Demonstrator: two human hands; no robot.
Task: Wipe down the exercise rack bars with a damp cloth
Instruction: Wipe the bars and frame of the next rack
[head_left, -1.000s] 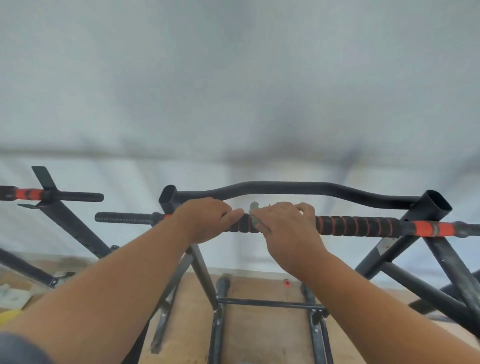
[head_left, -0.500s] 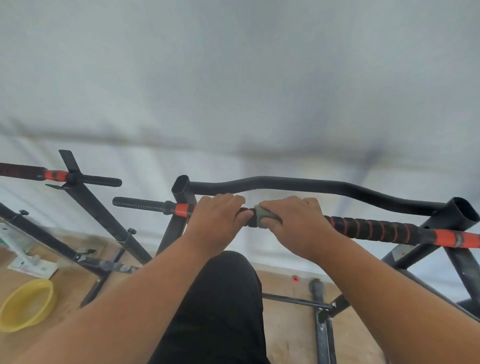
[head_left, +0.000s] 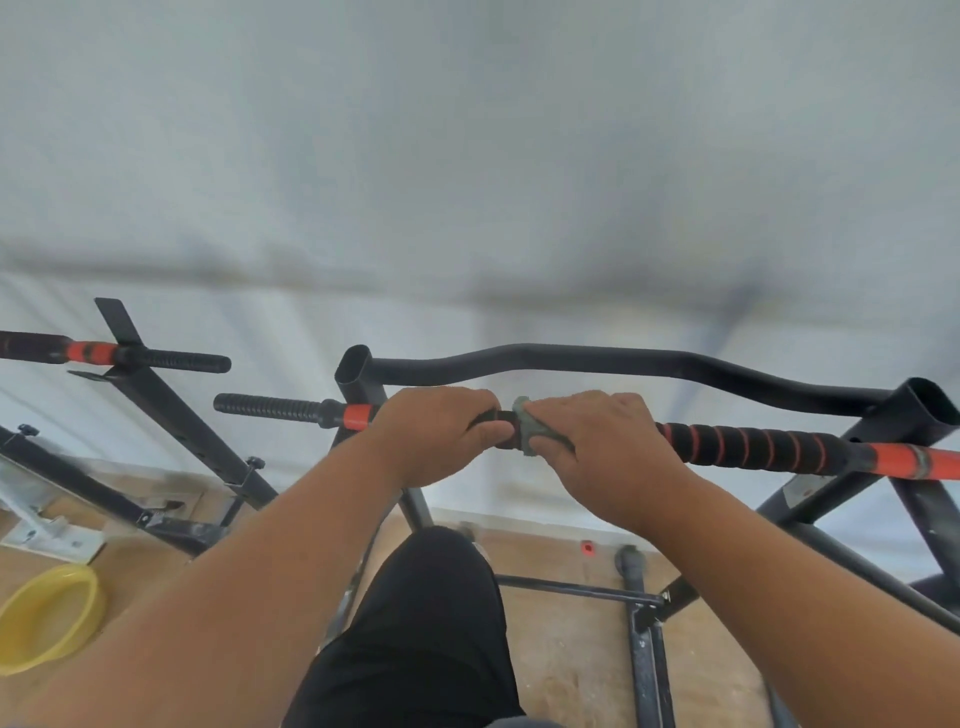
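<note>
A black exercise rack stands before me, with a horizontal bar (head_left: 753, 447) wrapped in black foam with orange spirals and orange end sections. My left hand (head_left: 436, 431) grips this bar near its left orange band. Just to the right, my right hand (head_left: 602, 441) is curled round the bar with a grey-green cloth (head_left: 524, 431) wrapped under its fingers. Only the cloth's left edge shows between the two hands. A wavy black upper bar (head_left: 597, 358) runs behind the hands.
A second rack (head_left: 156, 395) with an orange-banded bar stands at the left. A yellow bowl (head_left: 47, 618) sits on the wooden floor at lower left. My black-clad knee (head_left: 431, 613) is raised below the bar. White wall lies behind.
The view has shifted down and left, bringing my knee and the yellow bowl into sight. Both hands stay on the bar, and the cloth now wraps more round the bar under my right hand.
</note>
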